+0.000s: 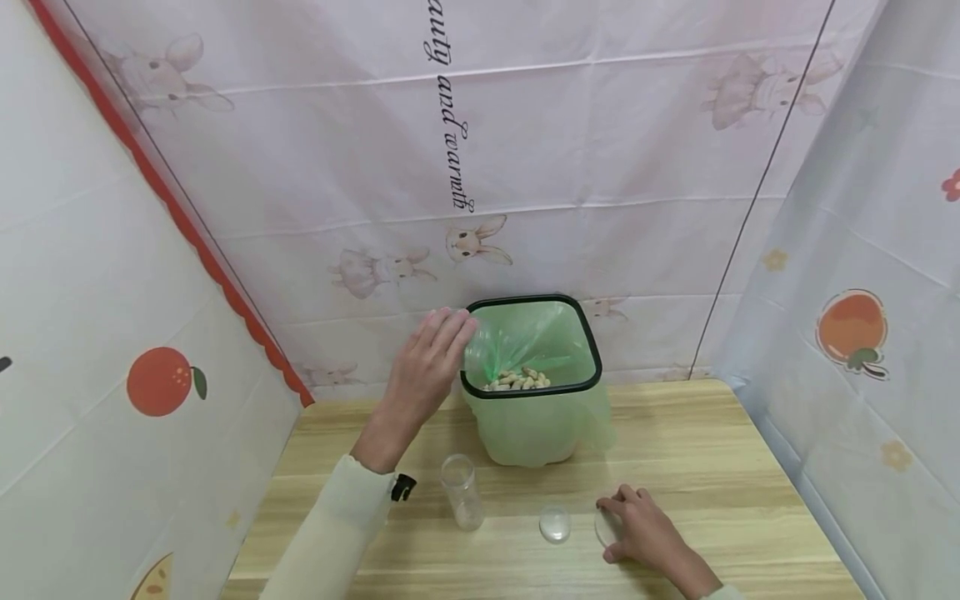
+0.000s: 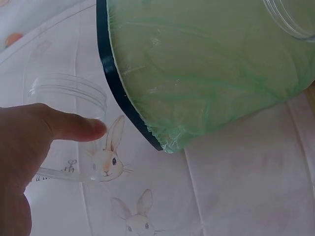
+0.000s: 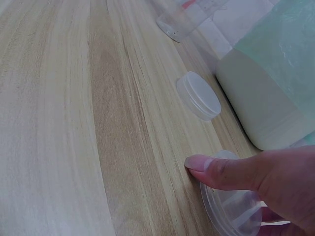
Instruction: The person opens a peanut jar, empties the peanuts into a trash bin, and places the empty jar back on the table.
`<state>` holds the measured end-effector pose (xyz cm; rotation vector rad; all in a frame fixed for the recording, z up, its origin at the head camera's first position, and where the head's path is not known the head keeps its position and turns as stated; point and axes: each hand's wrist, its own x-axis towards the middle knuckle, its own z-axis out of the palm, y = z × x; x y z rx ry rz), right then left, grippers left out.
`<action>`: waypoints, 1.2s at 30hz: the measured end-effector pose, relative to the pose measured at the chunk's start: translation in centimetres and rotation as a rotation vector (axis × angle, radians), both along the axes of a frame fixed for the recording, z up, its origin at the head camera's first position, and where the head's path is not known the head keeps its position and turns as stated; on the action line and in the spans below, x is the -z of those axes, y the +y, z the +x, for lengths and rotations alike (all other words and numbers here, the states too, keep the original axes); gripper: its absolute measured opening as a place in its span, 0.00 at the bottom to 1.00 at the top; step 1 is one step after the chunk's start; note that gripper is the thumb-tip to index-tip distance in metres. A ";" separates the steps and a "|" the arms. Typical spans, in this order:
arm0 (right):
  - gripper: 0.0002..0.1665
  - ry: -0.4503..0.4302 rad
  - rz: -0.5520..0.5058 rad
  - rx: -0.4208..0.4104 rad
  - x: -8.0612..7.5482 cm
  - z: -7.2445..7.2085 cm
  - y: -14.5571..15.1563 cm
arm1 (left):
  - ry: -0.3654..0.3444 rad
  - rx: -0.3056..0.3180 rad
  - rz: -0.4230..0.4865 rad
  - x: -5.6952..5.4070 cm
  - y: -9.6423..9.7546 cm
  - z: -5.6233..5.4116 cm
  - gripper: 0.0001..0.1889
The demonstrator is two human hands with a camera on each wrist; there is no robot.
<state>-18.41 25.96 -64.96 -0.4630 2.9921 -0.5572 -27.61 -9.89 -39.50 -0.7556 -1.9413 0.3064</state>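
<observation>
My left hand (image 1: 427, 367) grips a clear plastic jar (image 2: 74, 93) over the left rim of a bin. The jar looks empty in the left wrist view; in the head view my fingers hide much of it. A green plastic bag lines the bin (image 1: 525, 433), which has a dark rim, and a heap of peanuts (image 1: 521, 381) lies inside. On the table at the right, my right hand (image 1: 647, 529) holds a clear round lid (image 3: 229, 206) between thumb and fingers. Beside it lies a second lid (image 3: 199, 96), untouched.
A second clear jar (image 1: 461, 492) stands without a lid on the wooden table (image 1: 690, 442), in front of the bin and near my left forearm. Printed cloth (image 1: 525, 150) hangs behind the table and along both sides.
</observation>
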 end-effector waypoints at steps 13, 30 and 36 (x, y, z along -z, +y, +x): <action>0.48 -0.020 0.015 0.016 0.1 0.0 -0.1 | -0.045 0.004 0.173 0.5 -0.1 0.3 0.46; 0.49 -0.018 -0.005 0.013 -0.1 0.1 -0.2 | -0.353 0.084 0.567 1.3 -1.5 1.5 0.51; 0.49 -0.022 0.001 0.019 0.0 0.0 -0.1 | -0.436 0.076 0.723 2.2 -2.3 2.1 0.50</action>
